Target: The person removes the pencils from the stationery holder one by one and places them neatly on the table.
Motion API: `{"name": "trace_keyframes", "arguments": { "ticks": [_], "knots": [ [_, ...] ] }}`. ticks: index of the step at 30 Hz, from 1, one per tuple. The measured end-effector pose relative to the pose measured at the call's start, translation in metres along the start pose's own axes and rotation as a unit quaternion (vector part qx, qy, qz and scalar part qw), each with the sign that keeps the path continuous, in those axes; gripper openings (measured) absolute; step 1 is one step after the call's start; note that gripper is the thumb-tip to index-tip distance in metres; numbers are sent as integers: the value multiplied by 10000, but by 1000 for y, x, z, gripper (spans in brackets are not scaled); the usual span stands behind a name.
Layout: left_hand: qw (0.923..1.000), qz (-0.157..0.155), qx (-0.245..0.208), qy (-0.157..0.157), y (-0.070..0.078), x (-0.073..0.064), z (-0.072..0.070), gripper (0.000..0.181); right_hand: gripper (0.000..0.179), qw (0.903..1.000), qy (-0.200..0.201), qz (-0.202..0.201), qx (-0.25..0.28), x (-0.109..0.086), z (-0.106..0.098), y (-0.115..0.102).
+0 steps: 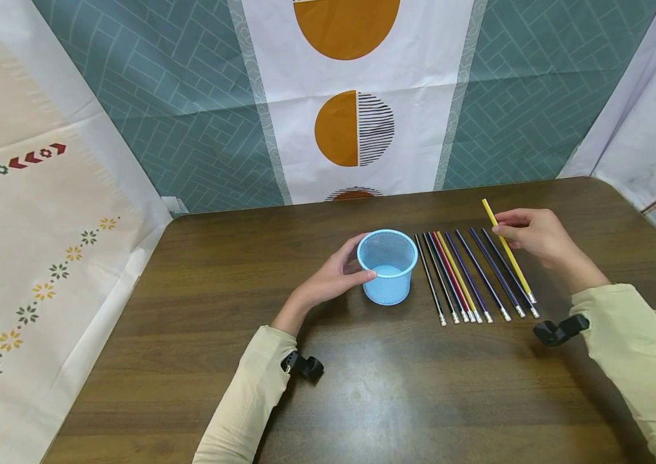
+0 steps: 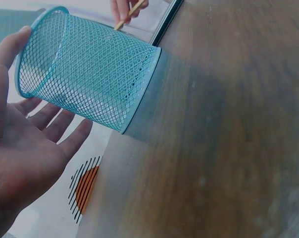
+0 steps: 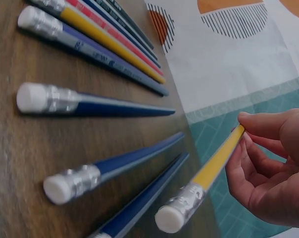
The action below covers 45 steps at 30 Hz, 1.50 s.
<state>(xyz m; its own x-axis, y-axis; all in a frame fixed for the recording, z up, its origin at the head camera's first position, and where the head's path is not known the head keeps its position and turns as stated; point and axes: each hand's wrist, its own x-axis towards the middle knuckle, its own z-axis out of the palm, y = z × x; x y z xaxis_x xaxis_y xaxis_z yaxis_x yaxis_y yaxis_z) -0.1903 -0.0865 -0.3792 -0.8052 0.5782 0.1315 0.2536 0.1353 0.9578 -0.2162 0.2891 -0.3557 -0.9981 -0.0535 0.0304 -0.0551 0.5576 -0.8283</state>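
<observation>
A light blue mesh pencil cup point(image 1: 387, 290) stands upright on the wooden table, its open top facing up. My left hand point(image 1: 336, 276) holds it from the left, thumb at the near side of the rim and fingers round the far side. In the left wrist view the thumb touches the rim of the cup point(image 2: 97, 64). Thumb and fingertips of my right hand point(image 1: 537, 235) pinch a yellow pencil point(image 1: 515, 265) along its shaft. Its white eraser end points towards me, close over the rightmost dark blue pencil point(image 1: 504, 261) in this view.
Right of the cup lies a row of several pencils, including a black pencil point(image 1: 429, 274), a red pencil point(image 1: 450, 270) and a purple pencil point(image 1: 468, 270), erasers towards me. The brown table point(image 1: 235, 270) ends at a patterned cloth point(image 1: 189, 129) behind.
</observation>
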Motion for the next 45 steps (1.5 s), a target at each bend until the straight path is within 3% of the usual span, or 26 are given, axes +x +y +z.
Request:
{"name": "trace_keyframes", "arguments": {
  "ticks": [13, 29, 45],
  "knots": [
    [10000, 13, 3, 10, -2, 0, 0, 69, 41, 9983, -179, 264, -487, 1, -8, 19],
    [10000, -65, 62, 39, 0, 1, 0, 69, 47, 9960, -473, 608, -462, 1, -10, 45],
    [10000, -18, 35, 33, 0, 0, 1, 70, 45, 9941, -370, 657, -777, -3, -6, 46]
  ]
}}
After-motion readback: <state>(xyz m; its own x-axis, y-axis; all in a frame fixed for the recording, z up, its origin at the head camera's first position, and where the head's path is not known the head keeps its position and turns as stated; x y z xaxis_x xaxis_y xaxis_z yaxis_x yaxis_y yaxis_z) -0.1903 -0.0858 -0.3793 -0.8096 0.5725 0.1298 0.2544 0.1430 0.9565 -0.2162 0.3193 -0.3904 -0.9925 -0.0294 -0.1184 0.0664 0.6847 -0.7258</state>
